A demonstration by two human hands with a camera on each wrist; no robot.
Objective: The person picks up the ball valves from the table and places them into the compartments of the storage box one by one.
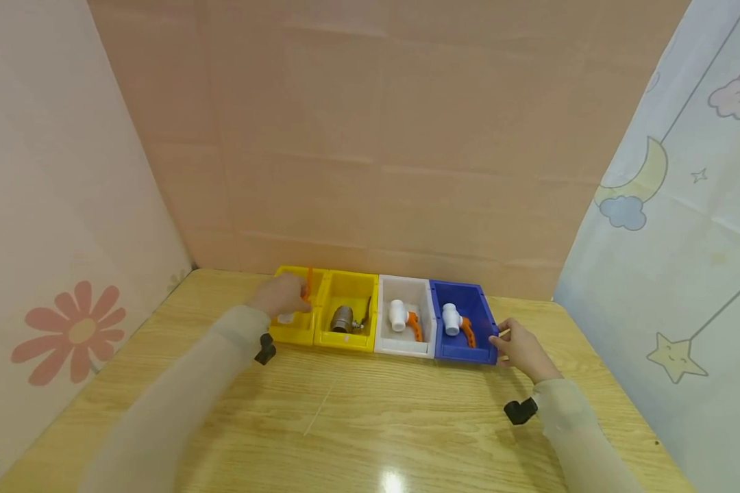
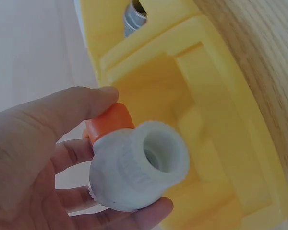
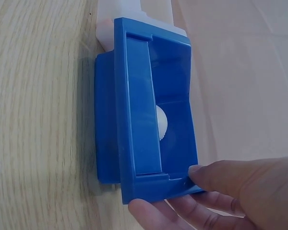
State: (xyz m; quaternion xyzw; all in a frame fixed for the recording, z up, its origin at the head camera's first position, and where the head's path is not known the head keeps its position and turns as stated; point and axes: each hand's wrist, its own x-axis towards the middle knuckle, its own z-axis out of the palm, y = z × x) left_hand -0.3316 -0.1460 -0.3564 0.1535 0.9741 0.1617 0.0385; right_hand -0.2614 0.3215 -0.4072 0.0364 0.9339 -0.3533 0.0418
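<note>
My left hand point(image 1: 279, 294) is over the leftmost yellow bin point(image 1: 292, 335). It holds a white plastic ball valve point(image 2: 129, 165) with an orange handle, thumb on the orange part and fingers round the body in the left wrist view. On the far right, my right hand point(image 1: 523, 348) grips the right side rim of the blue bin point(image 1: 465, 353), thumb on the rim and fingers beneath. Inside that bin lies another white ball valve point(image 1: 451, 320) with an orange handle; the right wrist view shows only a white rounded part of it.
Between the hands, a second yellow bin point(image 1: 345, 342) contains a metal ball valve point(image 1: 342, 319), and a white bin point(image 1: 403, 347) contains a white ball valve point(image 1: 398, 316) with an orange handle. All the bins stand in a row on the wooden table point(image 1: 370, 411), near the back wall.
</note>
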